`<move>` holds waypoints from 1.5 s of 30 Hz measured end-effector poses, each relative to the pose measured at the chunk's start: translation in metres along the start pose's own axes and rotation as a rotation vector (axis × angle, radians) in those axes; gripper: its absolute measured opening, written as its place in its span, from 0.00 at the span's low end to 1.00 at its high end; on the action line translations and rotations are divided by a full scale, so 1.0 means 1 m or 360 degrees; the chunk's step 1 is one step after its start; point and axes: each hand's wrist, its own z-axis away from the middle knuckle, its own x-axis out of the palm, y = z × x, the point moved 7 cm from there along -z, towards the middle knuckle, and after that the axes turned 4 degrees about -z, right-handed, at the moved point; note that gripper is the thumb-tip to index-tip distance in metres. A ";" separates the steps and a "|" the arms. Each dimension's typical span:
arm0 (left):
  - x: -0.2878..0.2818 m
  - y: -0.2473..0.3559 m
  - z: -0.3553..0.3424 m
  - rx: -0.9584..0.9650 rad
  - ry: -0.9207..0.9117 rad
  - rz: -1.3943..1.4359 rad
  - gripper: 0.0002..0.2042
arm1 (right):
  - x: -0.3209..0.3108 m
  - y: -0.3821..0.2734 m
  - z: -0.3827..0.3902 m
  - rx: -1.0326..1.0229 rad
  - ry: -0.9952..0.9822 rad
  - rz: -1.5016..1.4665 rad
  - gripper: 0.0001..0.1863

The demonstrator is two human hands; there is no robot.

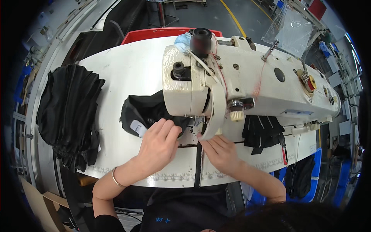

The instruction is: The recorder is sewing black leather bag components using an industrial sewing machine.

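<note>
A white sewing machine (247, 83) stands on the white table, its presser foot (197, 120) low over the needle area. Left of the foot lies a black fabric piece (141, 108) with a white label (137, 127). My left hand (158, 144) has its fingers curled down on the near edge of that fabric. From the foot a narrow black zipper tape (198, 166) runs toward me and over the table's front edge. My right hand (219, 151) pinches the tape close to the foot, its fingertips partly behind the machine's curved white guard.
A tall stack of black fabric pieces (69, 116) sits at the left. Right of the machine lie black strips (262, 131) beside red-handled snips (284, 154). A blue bin (317, 170) with black pieces stands at lower right, a red bin (154, 34) behind the table.
</note>
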 end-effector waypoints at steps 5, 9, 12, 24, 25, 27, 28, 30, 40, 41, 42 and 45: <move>0.018 -0.018 -0.014 -0.0317 -0.0423 0.0066 0.08 | 0.018 0.012 -0.016 -0.0226 -0.0115 0.0244 0.16; 0.025 0.020 -0.007 0.0355 -0.0093 -0.0638 0.13 | 0.027 0.023 -0.011 -0.0104 -0.0149 0.0149 0.10; 0.042 0.013 0.004 0.0433 -0.0076 -0.0398 0.13 | 0.035 0.047 -0.004 0.0462 -0.0129 -0.0605 0.11; 0.063 -0.039 0.021 -0.0571 -0.0620 0.0477 0.15 | 0.026 0.041 0.009 0.0205 -0.0116 -0.0485 0.19; 0.068 -0.039 0.022 -0.0567 -0.0623 0.0479 0.15 | 0.027 0.041 0.010 0.0235 -0.0120 -0.0518 0.19; 0.047 -0.015 0.011 0.0129 -0.0072 0.0010 0.14 | 0.030 0.041 0.012 0.0292 -0.0129 -0.0587 0.19; 0.048 -0.016 0.012 0.0126 -0.0075 0.0008 0.14 | 0.033 0.042 0.013 0.0316 -0.0134 -0.0626 0.19; 0.050 -0.017 0.014 0.0157 -0.0147 0.0005 0.15 | 0.040 0.042 0.014 0.0363 -0.0143 -0.0705 0.20; 0.035 -0.031 0.005 0.0051 -0.0007 0.0140 0.15 | 0.035 0.004 -0.005 -0.0400 -0.0279 0.0424 0.13; 0.037 -0.030 0.005 0.0055 -0.0005 0.0145 0.15 | 0.035 0.008 -0.003 -0.0223 -0.0314 0.0038 0.18; 0.039 -0.027 0.008 0.0125 0.0020 0.0131 0.16 | 0.036 0.013 -0.002 -0.0044 -0.0343 -0.0347 0.27; 0.043 -0.023 0.014 0.0206 0.0004 0.0103 0.17 | 0.040 0.018 0.000 0.0172 -0.0378 -0.0572 0.27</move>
